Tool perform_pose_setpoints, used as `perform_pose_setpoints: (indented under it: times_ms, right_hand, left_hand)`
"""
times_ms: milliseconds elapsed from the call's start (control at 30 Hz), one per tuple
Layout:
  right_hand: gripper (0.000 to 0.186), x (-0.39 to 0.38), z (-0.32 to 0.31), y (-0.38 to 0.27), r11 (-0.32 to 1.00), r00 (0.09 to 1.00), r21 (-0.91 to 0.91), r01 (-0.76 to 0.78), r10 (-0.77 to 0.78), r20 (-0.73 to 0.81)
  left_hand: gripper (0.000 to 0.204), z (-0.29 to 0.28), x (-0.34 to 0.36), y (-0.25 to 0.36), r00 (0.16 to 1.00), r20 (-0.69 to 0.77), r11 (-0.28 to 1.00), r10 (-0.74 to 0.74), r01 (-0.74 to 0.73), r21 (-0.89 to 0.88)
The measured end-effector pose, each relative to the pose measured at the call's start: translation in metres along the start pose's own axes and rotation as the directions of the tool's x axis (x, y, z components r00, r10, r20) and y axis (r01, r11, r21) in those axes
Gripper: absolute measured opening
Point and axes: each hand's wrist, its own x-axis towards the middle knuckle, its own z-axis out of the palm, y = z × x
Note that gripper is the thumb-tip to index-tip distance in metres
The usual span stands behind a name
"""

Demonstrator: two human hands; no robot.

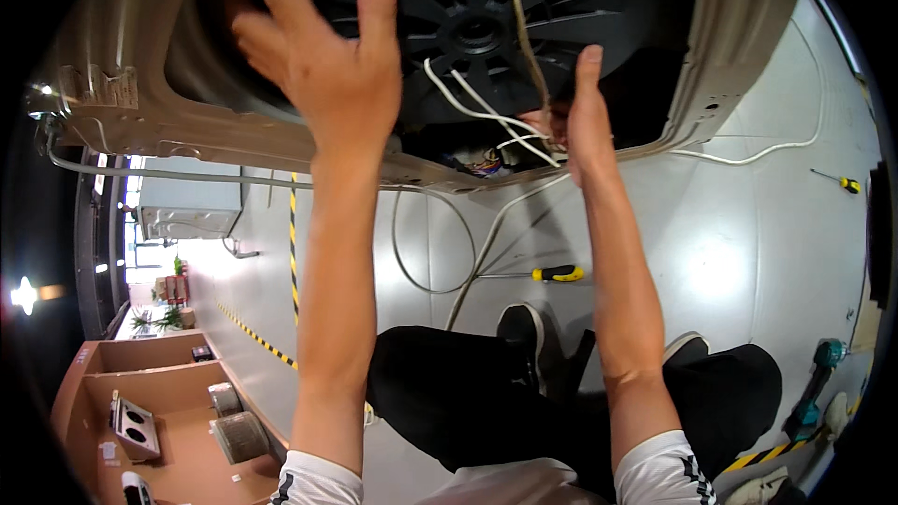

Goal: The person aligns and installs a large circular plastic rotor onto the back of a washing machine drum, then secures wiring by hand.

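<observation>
My left hand [327,65] is raised with thumb and fingers apart at the left of a black ribbed round plastic part [477,33] inside a beige metal cabinet [730,37]. Its fingertips are partly in shadow. My right hand [587,122] is lower at the part's right, thumb up, fingers curled among loose white wires [468,93] and a tan cord [528,56]; what they grip is hidden. A bundle of coloured wires [486,161] shows in the opening below.
Screwdrivers [561,273] [847,183] and a cordless drill [814,383] lie on the floor [711,252] among loops of cable [398,252]. An open cardboard box [168,365] with parts stands lower left; a white appliance [187,201] stands behind. My knees are beneath my arms.
</observation>
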Motion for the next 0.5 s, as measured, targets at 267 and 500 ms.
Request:
perform_pose_setpoints:
  times_ms: [267,500]
  right_hand:
    - [0.063,-0.023,0.013,-0.019,0.979,0.954,0.03,0.2,-0.187,-0.236]
    - [0.077,-0.018,0.01,-0.018,0.914,0.865,-0.299,0.273,-0.369,-0.34]
  left_hand:
    - [0.097,-0.02,-0.007,0.013,0.715,0.181,0.707,-0.675,0.697,-0.116]
    - [0.092,-0.012,-0.009,0.022,0.738,0.042,0.706,-0.673,0.659,-0.26]
